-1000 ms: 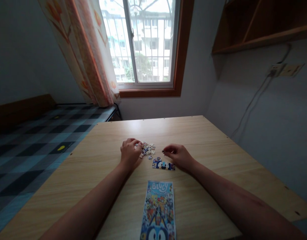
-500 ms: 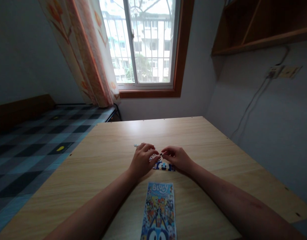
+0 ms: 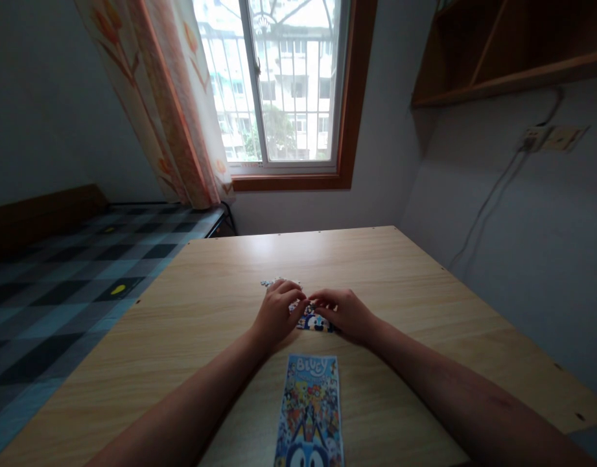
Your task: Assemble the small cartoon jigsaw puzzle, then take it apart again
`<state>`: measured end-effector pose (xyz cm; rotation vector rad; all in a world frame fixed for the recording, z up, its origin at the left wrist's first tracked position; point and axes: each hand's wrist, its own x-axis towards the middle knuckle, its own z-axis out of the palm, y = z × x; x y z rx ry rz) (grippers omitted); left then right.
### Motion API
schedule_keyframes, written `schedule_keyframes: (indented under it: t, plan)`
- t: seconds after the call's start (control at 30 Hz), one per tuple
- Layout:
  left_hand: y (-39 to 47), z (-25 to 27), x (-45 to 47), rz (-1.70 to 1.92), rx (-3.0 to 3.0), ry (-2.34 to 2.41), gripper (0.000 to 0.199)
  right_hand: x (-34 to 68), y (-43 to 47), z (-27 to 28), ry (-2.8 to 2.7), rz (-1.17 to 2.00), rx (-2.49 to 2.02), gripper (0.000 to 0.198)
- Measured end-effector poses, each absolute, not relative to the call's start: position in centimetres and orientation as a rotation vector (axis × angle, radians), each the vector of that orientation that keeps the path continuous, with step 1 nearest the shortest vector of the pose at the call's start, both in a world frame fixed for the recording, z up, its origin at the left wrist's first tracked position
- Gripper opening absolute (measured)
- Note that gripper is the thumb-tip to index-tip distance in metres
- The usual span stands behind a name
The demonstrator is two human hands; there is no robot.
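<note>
A partly joined jigsaw puzzle (image 3: 318,323) lies on the table between my hands, showing a blue cartoon dog's face. My left hand (image 3: 277,312) is at its left, thumb and fingertips drawn close together; what they hold, if anything, is too small to make out. From the right, my right hand (image 3: 347,315) bends over the puzzle, thumb and fingers closed around a small dark puzzle piece (image 3: 312,306). Both sets of fingertips nearly meet above the upper part of the puzzle. Loose puzzle pieces (image 3: 266,283) lie just beyond my left hand, partly hidden by it.
A printed picture sheet (image 3: 308,408) with cartoon characters lies in front of me on the wooden table (image 3: 220,285). A bed (image 3: 84,279) with a checked cover stands along the left. Ahead is a window (image 3: 293,97) with a curtain; a shelf (image 3: 512,78) hangs at the right.
My left thumb and fingertips have drawn closer together. The right fingertips have shifted slightly left and down toward the puzzle, and more of its upper part shows. The picture sheet stays put.
</note>
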<state>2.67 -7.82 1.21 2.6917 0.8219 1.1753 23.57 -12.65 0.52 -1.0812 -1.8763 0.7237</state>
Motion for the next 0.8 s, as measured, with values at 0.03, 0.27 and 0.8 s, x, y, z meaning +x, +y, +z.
schedule_keyframes:
  t: [0.03,0.27,0.8]
  plan:
    - [-7.8,1.2,2.7,1.186,2.667,0.849,0.019,23.6,-12.6,0.5,-1.885,0.703,-1.086,0.028]
    - [-5.6,1.5,0.8,1.241,2.492,1.218,0.023,24.2,-11.6,-0.3,-1.856,0.55,-1.129,0.02]
    - [-3.5,0.5,-1.2,0.87,2.473,1.822,0.027,25.1,-11.1,-0.4,-1.881,0.471,-1.113,0.018]
